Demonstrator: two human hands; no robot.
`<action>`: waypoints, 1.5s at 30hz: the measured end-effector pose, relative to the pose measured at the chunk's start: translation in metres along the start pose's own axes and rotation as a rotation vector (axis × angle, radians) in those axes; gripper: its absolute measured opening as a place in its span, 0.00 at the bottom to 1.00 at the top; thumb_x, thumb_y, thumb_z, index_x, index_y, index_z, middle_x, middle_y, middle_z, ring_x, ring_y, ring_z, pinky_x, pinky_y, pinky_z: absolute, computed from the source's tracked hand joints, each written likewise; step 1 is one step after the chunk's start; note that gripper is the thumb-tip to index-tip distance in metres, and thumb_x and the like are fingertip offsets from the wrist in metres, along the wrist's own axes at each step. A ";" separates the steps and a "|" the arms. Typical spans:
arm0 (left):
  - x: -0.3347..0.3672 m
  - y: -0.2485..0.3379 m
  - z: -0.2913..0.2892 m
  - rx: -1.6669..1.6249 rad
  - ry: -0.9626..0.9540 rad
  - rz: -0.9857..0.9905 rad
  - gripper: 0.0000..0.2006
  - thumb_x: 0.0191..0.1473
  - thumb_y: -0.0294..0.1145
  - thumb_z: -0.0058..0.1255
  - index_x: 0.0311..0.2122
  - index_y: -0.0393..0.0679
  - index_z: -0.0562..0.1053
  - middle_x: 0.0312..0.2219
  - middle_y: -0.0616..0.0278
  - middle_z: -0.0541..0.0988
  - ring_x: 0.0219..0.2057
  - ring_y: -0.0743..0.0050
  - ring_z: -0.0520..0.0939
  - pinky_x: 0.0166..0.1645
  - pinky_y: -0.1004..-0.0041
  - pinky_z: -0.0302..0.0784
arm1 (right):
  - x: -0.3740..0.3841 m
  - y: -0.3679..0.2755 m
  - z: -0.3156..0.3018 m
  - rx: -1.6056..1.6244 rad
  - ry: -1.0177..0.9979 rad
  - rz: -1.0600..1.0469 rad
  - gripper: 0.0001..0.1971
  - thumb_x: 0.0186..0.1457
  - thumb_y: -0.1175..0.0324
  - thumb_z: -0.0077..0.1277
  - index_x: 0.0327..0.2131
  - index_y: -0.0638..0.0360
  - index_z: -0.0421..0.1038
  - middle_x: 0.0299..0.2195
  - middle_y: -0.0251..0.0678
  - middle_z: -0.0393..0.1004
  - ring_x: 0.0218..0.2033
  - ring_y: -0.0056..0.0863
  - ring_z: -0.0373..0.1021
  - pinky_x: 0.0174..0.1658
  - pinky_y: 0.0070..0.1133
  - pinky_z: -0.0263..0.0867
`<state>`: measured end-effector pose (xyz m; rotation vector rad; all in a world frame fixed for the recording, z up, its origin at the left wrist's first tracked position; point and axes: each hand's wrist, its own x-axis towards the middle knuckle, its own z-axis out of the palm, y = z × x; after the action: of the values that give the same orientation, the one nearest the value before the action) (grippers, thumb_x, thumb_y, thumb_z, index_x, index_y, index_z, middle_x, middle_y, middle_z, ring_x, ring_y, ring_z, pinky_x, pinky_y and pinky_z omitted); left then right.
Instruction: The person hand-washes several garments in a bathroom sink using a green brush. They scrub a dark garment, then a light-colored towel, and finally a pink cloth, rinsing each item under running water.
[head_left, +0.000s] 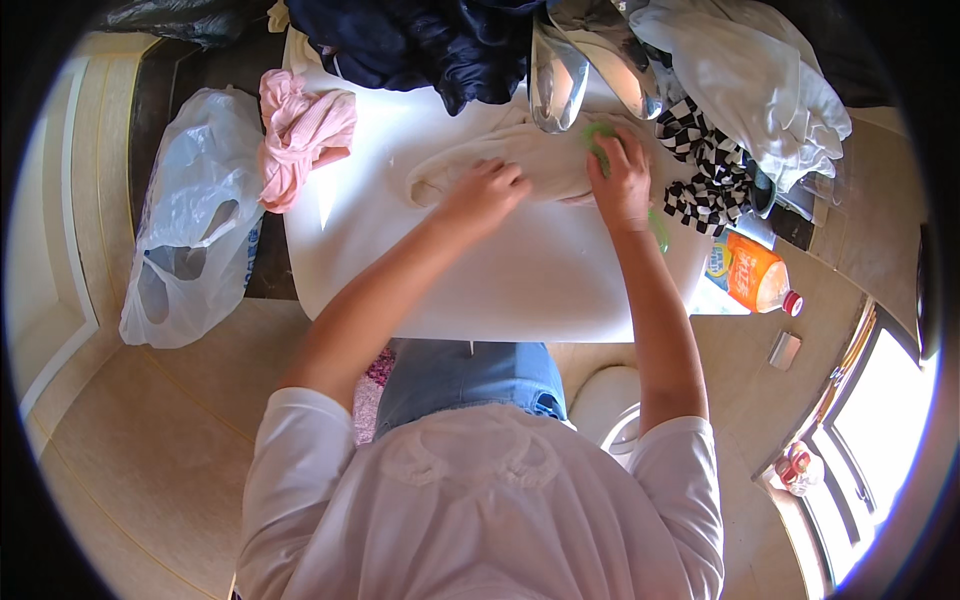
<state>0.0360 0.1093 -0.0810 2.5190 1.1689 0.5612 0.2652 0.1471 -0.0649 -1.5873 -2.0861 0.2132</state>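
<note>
A wet-looking cream cloth garment (440, 170) lies stretched across the white basin (400, 280). My left hand (488, 190) rests at its near edge, fingers curled closed on the fabric. At the garment's right end, my right hand (622, 180) has its fingers bent round a green brush-like thing (598, 148), pressed against the cloth. The hand covers much of this green thing, so its exact kind is unclear. More green (658, 230) shows beside my right wrist.
Dark navy clothing (420, 45) and a shiny metal faucet (557, 80) border the back. A pink cloth (300, 140) and plastic bag (195, 210) are left. White fabric (745, 75), checkered cloth (710, 175) and an orange bottle with a red cap (757, 274) are right.
</note>
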 end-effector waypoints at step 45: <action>-0.079 -0.022 -0.056 -0.147 -0.105 -0.364 0.06 0.46 0.25 0.57 0.31 0.45 0.81 0.27 0.62 0.76 0.35 0.61 0.79 0.42 0.65 0.75 | -0.031 -0.109 0.067 0.208 -0.142 -0.404 0.12 0.43 0.70 0.55 0.35 0.55 0.74 0.42 0.45 0.70 0.43 0.41 0.69 0.45 0.32 0.71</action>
<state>-0.0512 0.0676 -0.0584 2.1163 1.4436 0.3984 0.1454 0.0966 -0.0862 -1.0308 -2.3534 0.3934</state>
